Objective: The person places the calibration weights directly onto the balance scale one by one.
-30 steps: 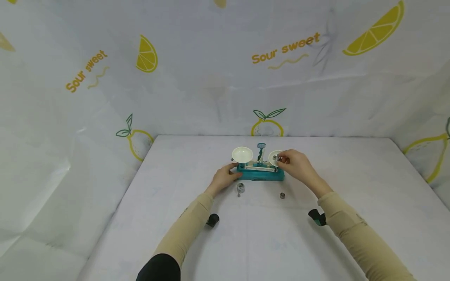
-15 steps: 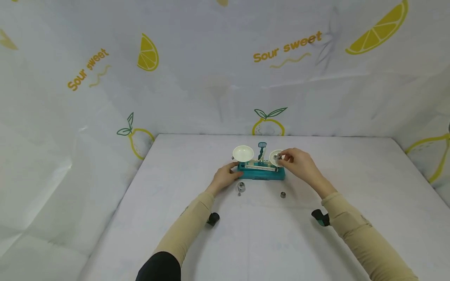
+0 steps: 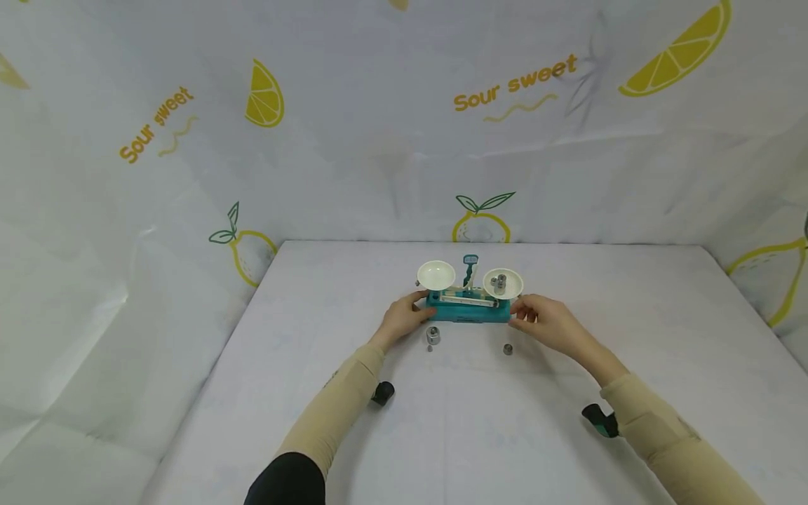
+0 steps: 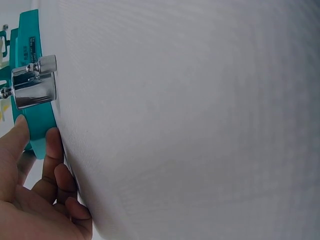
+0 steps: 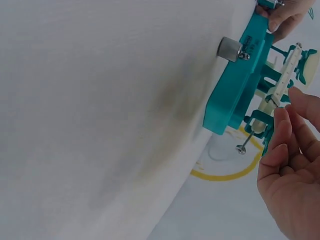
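A teal balance scale (image 3: 468, 313) with two white pans stands on the table. Several metal weights (image 3: 500, 282) sit in its right pan (image 3: 515, 288); the left pan (image 3: 435, 275) is at the other side. My left hand (image 3: 402, 322) grips the left end of the base between thumb and fingers, also seen in the left wrist view. Beside the right end of the base is my right hand (image 3: 550, 324), fingers loosely bent. In the right wrist view its thumb and fingertips lie in front of the beam (image 5: 286, 75), with no weight visible between them.
On the table before the scale stand a large weight (image 3: 433, 334) with a tiny one (image 3: 430, 348) at the left, and a medium weight (image 3: 508, 349) at the right. A lemon-printed white cloth (image 3: 353, 175) hangs behind the table.
My right hand has let go of a weight in the right pan and moved down and right to the end of the base. The left hand stays in place.
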`<state>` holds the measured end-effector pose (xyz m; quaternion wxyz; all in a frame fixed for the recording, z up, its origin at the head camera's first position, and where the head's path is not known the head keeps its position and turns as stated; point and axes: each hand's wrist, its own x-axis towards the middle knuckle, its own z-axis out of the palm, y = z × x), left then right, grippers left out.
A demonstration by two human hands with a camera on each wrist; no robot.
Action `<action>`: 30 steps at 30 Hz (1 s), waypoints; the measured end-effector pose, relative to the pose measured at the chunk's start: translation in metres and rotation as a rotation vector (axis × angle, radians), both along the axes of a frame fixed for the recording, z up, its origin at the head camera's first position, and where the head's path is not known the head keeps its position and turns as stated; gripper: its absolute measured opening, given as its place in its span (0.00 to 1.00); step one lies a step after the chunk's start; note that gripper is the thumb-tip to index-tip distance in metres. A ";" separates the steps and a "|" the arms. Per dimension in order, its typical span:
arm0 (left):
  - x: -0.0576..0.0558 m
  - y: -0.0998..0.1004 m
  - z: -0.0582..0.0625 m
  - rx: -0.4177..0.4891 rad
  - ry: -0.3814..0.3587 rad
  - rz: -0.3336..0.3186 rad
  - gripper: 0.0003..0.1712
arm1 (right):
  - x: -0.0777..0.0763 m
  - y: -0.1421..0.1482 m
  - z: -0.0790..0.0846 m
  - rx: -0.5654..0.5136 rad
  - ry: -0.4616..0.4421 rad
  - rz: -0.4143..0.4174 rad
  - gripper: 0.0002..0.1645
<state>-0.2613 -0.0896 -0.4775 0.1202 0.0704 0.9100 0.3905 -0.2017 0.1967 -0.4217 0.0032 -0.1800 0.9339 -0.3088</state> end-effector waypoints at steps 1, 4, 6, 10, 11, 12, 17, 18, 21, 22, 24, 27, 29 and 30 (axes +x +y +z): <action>0.000 0.000 0.000 -0.001 0.000 0.002 0.32 | 0.002 0.001 -0.003 0.003 -0.016 0.015 0.10; 0.000 0.000 0.000 -0.004 -0.003 0.010 0.31 | 0.005 0.004 -0.009 0.009 -0.046 0.057 0.09; 0.000 0.000 0.001 -0.005 -0.005 0.014 0.31 | 0.005 0.004 -0.013 0.013 -0.069 0.096 0.09; 0.000 0.001 0.002 -0.005 -0.010 0.016 0.31 | 0.005 0.003 -0.018 0.025 -0.140 0.157 0.09; 0.000 0.001 0.002 -0.006 -0.011 0.015 0.31 | 0.004 0.002 -0.018 0.031 -0.156 0.167 0.09; 0.000 0.001 0.002 -0.006 -0.011 0.014 0.31 | 0.004 0.001 -0.019 0.039 -0.168 0.177 0.09; 0.000 0.001 0.001 -0.004 -0.014 0.013 0.31 | 0.003 -0.002 -0.022 0.082 -0.227 0.188 0.10; -0.001 0.001 0.001 -0.003 -0.013 0.013 0.31 | 0.002 -0.003 -0.022 0.089 -0.236 0.186 0.10; -0.001 0.001 0.000 -0.005 -0.013 0.014 0.31 | 0.003 -0.003 -0.023 0.105 -0.244 0.190 0.09; -0.001 0.001 0.000 -0.006 -0.012 0.014 0.31 | 0.003 -0.003 -0.024 0.106 -0.241 0.196 0.09; -0.001 0.001 0.000 -0.007 -0.009 0.013 0.31 | 0.003 -0.003 -0.025 0.105 -0.239 0.193 0.10; -0.001 0.001 0.000 -0.006 -0.007 0.013 0.31 | 0.003 -0.003 -0.026 0.106 -0.235 0.199 0.11; -0.001 0.001 0.001 -0.005 -0.005 0.010 0.31 | 0.002 -0.004 -0.027 0.108 -0.239 0.194 0.10; -0.001 0.001 0.000 -0.006 -0.005 0.009 0.31 | 0.003 -0.004 -0.027 0.109 -0.243 0.191 0.09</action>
